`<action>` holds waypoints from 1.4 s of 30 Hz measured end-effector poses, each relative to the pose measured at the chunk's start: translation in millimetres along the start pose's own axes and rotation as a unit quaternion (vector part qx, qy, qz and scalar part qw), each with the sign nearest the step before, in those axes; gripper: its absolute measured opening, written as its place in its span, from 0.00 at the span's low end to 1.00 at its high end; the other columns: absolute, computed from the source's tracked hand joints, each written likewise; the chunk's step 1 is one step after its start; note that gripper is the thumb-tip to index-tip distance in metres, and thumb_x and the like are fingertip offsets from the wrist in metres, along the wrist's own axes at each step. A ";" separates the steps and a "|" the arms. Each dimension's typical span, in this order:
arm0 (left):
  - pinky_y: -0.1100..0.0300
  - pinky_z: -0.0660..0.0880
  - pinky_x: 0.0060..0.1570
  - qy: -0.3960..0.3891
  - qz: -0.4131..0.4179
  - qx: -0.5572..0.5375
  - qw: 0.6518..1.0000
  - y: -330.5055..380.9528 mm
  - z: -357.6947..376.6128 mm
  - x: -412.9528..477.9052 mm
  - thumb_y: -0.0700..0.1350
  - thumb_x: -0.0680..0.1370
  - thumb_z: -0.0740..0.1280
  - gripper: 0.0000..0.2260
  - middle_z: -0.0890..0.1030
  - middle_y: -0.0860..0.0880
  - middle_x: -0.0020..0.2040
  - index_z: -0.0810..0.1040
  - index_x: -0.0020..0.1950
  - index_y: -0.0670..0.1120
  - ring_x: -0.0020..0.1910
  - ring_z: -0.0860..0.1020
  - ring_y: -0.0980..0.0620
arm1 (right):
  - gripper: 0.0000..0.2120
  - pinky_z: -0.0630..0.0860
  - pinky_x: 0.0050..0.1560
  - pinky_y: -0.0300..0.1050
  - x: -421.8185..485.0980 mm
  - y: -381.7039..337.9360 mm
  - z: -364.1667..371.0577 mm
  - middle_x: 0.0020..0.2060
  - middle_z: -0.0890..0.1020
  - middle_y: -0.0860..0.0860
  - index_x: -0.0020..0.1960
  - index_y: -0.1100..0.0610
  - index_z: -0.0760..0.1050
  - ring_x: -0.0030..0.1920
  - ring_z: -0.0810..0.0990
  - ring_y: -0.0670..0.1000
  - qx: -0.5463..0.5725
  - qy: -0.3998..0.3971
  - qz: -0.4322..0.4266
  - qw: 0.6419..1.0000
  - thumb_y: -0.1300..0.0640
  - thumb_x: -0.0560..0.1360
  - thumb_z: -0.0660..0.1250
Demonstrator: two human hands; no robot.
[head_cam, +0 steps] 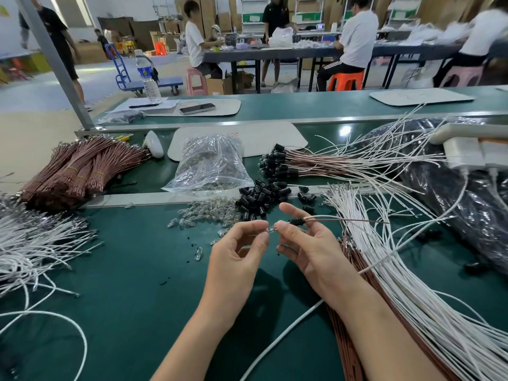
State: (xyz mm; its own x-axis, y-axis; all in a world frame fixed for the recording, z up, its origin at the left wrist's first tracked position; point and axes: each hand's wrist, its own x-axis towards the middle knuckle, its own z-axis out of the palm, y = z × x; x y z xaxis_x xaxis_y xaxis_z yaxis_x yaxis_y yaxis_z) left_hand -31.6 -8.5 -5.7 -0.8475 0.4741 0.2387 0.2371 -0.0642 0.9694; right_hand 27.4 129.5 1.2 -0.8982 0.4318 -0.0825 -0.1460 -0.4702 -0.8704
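Observation:
Above the green bench point(132, 284), my left hand point(239, 251) pinches a small clear glass bulb point(271, 229) between thumb and forefinger. My right hand point(305, 243) grips a black socket point(297, 222) with a white and a brown wire point(357, 220) trailing to the right. Bulb and socket meet between my fingertips. Loose clear bulbs point(206, 214) and a heap of black sockets point(261, 198) lie just beyond my hands.
White and brown wires point(412, 284) fan across the right, finished socket leads point(288, 162) lie behind. A clear bag of bulbs point(209, 163) stands centre back, brown wire bundles point(82, 166) and white wires point(35, 243) on the left. People work at far tables.

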 end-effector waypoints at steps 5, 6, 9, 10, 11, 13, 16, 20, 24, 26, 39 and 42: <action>0.63 0.79 0.50 0.011 0.011 0.018 1.000 -0.4 1.5 0.3 0.41 0.80 0.70 0.07 0.85 0.56 0.46 0.82 0.52 0.54 0.47 0.83 0.56 | 0.23 0.80 0.38 0.40 0.5 0.9 -0.4 0.38 0.83 0.50 0.61 0.53 0.81 0.36 0.81 0.45 -0.004 0.001 0.005 1.000 0.59 0.66 0.76; 0.65 0.78 0.50 0.012 0.018 0.031 0.999 -0.5 1.8 0.1 0.41 0.80 0.70 0.07 0.85 0.57 0.46 0.82 0.52 0.54 0.48 0.83 0.57 | 0.22 0.81 0.38 0.41 0.7 1.1 -0.8 0.38 0.83 0.50 0.60 0.52 0.81 0.36 0.81 0.45 -0.002 0.001 0.005 1.000 0.59 0.66 0.76; 0.66 0.77 0.51 0.008 0.042 0.075 0.996 -1.0 1.4 -1.0 0.42 0.80 0.70 0.07 0.85 0.60 0.48 0.82 0.53 0.54 0.50 0.82 0.58 | 0.19 0.81 0.39 0.41 0.8 2.0 -1.7 0.39 0.82 0.51 0.57 0.50 0.84 0.37 0.81 0.45 0.000 -0.001 0.005 1.000 0.59 0.66 0.76; 0.66 0.77 0.51 0.006 0.049 0.085 0.995 -1.3 0.9 -1.2 0.42 0.80 0.70 0.07 0.84 0.60 0.49 0.82 0.54 0.54 0.50 0.82 0.58 | 0.18 0.81 0.39 0.41 0.8 2.4 -1.7 0.39 0.82 0.51 0.56 0.50 0.84 0.37 0.81 0.45 0.000 -0.002 0.006 1.000 0.59 0.66 0.77; 0.66 0.77 0.51 0.006 0.056 0.092 0.994 -1.6 0.3 -1.5 0.42 0.80 0.70 0.07 0.84 0.60 0.49 0.82 0.54 0.54 0.50 0.82 0.57 | 0.18 0.81 0.40 0.41 0.7 2.8 -1.8 0.39 0.82 0.51 0.56 0.49 0.85 0.37 0.81 0.46 -0.001 -0.003 0.007 1.000 0.58 0.66 0.77; 0.66 0.77 0.51 0.007 0.065 0.100 0.993 -2.2 -0.4 -1.5 0.41 0.80 0.70 0.08 0.84 0.61 0.49 0.82 0.54 0.54 0.51 0.82 0.57 | 0.18 0.81 0.40 0.41 0.6 2.7 -1.9 0.40 0.82 0.51 0.55 0.49 0.85 0.37 0.82 0.46 -0.001 -0.004 0.008 1.000 0.59 0.66 0.77; 0.66 0.77 0.51 0.009 0.062 0.097 0.993 -3.4 -1.1 -1.2 0.42 0.80 0.71 0.08 0.84 0.61 0.49 0.82 0.54 0.55 0.50 0.82 0.58 | 0.17 0.81 0.40 0.41 0.2 2.4 -2.4 0.39 0.82 0.51 0.55 0.50 0.85 0.37 0.81 0.46 0.004 -0.004 0.008 1.000 0.59 0.66 0.76; 0.68 0.76 0.51 0.010 0.062 0.084 0.994 -3.4 -2.6 -1.0 0.41 0.79 0.71 0.09 0.85 0.60 0.48 0.82 0.53 0.55 0.51 0.83 0.59 | 0.15 0.81 0.41 0.41 -0.4 3.0 -2.4 0.38 0.82 0.52 0.53 0.50 0.86 0.37 0.82 0.46 0.010 -0.013 0.012 1.000 0.60 0.67 0.76; 0.70 0.76 0.50 0.005 0.065 0.083 0.994 -3.3 -3.7 -1.0 0.40 0.79 0.72 0.10 0.85 0.59 0.48 0.83 0.53 0.55 0.50 0.83 0.60 | 0.15 0.82 0.45 0.42 0.1 3.7 -4.7 0.39 0.82 0.53 0.53 0.52 0.86 0.39 0.83 0.47 0.029 -0.026 0.022 0.999 0.60 0.67 0.77; 0.70 0.76 0.50 0.005 0.070 0.088 0.994 -4.1 -4.1 -1.1 0.39 0.79 0.72 0.10 0.85 0.59 0.48 0.83 0.53 0.55 0.50 0.83 0.59 | 0.14 0.82 0.46 0.43 0.4 4.5 -6.0 0.39 0.82 0.54 0.52 0.54 0.86 0.39 0.83 0.48 0.037 -0.030 0.024 0.999 0.61 0.67 0.77; 0.70 0.76 0.51 0.016 0.111 0.122 0.986 -9.4 -0.2 -0.2 0.39 0.78 0.72 0.12 0.84 0.60 0.48 0.81 0.54 0.57 0.50 0.83 0.60 | 0.06 0.82 0.43 0.41 1.2 5.4 -2.8 0.35 0.82 0.53 0.41 0.56 0.84 0.35 0.83 0.48 0.068 -0.021 0.038 0.997 0.64 0.66 0.74; 0.70 0.76 0.51 0.015 0.116 0.126 0.985 -10.2 -1.0 -0.2 0.39 0.78 0.72 0.13 0.84 0.61 0.49 0.81 0.54 0.58 0.51 0.83 0.59 | 0.06 0.82 0.43 0.42 1.3 5.0 -3.7 0.36 0.83 0.53 0.40 0.54 0.86 0.35 0.83 0.47 0.066 -0.025 0.042 0.997 0.64 0.66 0.74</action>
State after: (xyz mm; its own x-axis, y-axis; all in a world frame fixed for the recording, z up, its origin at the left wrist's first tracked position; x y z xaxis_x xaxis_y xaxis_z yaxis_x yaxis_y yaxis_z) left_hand -34.3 -8.9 -15.6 -0.7694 0.4465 0.4567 0.5327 0.0540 0.8446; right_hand 27.0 130.5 -5.1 -0.9288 0.3490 -0.1244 -0.1203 -0.6017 -0.7896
